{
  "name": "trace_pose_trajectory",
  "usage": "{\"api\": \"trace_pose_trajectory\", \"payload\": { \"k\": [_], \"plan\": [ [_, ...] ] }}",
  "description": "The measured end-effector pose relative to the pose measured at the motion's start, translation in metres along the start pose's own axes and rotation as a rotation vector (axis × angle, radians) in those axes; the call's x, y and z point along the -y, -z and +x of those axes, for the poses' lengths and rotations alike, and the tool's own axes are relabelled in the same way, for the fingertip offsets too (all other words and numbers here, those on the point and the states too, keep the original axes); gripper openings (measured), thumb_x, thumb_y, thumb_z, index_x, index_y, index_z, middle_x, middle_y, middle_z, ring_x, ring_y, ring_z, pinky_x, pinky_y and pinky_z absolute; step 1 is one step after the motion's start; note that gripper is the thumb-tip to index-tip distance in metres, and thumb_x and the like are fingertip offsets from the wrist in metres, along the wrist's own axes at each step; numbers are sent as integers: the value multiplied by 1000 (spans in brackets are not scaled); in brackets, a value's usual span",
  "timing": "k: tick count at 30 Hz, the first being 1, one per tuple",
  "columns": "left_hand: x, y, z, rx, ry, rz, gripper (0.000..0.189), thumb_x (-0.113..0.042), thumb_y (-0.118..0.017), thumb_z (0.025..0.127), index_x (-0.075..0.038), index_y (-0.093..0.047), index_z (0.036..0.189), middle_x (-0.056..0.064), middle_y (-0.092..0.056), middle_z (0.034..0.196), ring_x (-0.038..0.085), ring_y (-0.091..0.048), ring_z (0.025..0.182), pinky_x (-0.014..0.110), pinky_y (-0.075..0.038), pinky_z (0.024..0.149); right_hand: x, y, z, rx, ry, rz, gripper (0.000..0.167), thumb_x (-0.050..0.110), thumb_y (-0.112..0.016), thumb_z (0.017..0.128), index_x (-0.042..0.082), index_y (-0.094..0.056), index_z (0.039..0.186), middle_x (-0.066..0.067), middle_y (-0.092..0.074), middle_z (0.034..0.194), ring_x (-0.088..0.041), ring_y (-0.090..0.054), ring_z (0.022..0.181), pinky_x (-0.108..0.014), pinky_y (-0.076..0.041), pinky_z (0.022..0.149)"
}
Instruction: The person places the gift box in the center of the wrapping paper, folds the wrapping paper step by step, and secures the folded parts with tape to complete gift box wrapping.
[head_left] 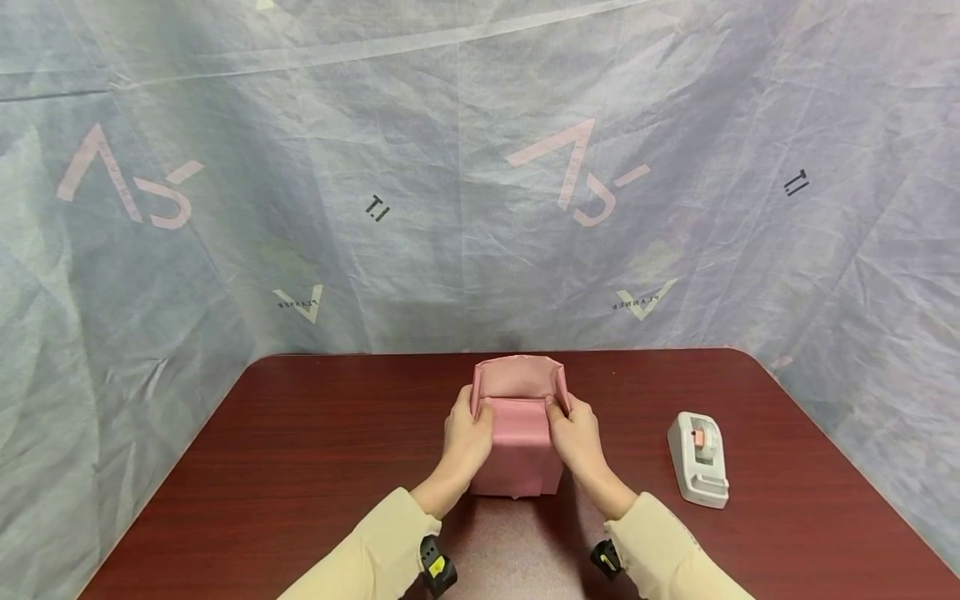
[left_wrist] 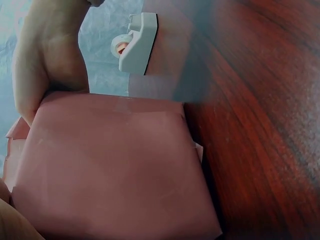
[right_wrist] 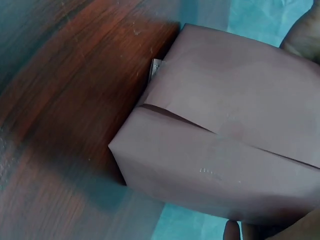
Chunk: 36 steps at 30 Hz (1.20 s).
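Note:
A box wrapped in pink paper stands on the table in the head view, its top paper edges sticking up as an unfolded flap. My left hand grips its left side, the thumb at the fold where the flap rises. Opposite it, my right hand holds the right side in the same way. The left wrist view shows a smooth face of the pink box. An overlapping paper seam crosses the box in the right wrist view. Fingers behind the flap are hidden.
A white tape dispenser with a roll of tape stands on the table to the right of the box. The dark red wood table ends at a grey-blue cloth sheet hung behind and at both sides.

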<state>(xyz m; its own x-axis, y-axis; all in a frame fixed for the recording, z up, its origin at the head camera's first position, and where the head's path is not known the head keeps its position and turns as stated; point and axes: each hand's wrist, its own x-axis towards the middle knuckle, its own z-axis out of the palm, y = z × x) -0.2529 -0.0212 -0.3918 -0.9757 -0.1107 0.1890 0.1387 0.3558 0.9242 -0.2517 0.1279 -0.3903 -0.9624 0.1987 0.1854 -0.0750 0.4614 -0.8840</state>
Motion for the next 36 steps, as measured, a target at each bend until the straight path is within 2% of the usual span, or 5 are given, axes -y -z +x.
{"api": "trace_pose_trajectory", "payload": {
  "k": [9, 13, 21, 25, 36],
  "plan": [
    [-2, 1, -2, 23, 15, -27, 26, -12, -45, 93, -7, -52, 117, 14, -61, 103, 22, -55, 89, 39, -45, 77, 0, 4, -2, 68, 25, 37, 29, 22, -41, 97, 2, -59, 108, -13, -55, 89, -20, -49, 84, -31, -40, 74],
    [-2, 1, -3, 31, 11, -38, 26, -12, -45, 94, -6, -51, 118, 15, -60, 105, 23, -56, 93, 41, -46, 79, -2, 4, -3, 71, 23, 67, 36, 30, -46, 95, 4, -58, 117, -15, -61, 109, -20, -52, 101, -36, -41, 88],
    [-1, 0, -2, 21, -3, -29, 26, -11, -45, 93, -5, -52, 117, 15, -60, 104, 23, -55, 91, 40, -45, 78, -4, 0, -5, 10, 162, -80, 41, 10, -53, 88, 5, -52, 128, -18, -64, 108, -24, -57, 94, -43, -45, 84],
    [0, 0, -2, 17, -12, -14, 24, -10, -45, 92, -6, -53, 114, 14, -61, 99, 22, -55, 84, 38, -45, 73, -3, 0, -5, 19, 242, -169, 46, 6, -47, 88, 0, -43, 134, -21, -57, 123, -28, -56, 108, -46, -44, 90],
    [-2, 0, -3, 5, -7, -18, 22, -13, -46, 93, -7, -53, 114, 14, -61, 103, 24, -57, 92, 41, -45, 77, -9, 12, -1, 324, 304, -153, 70, 27, -47, 95, -4, -9, 144, -22, -15, 150, -33, -17, 139, -52, -20, 109]
  ]
}}
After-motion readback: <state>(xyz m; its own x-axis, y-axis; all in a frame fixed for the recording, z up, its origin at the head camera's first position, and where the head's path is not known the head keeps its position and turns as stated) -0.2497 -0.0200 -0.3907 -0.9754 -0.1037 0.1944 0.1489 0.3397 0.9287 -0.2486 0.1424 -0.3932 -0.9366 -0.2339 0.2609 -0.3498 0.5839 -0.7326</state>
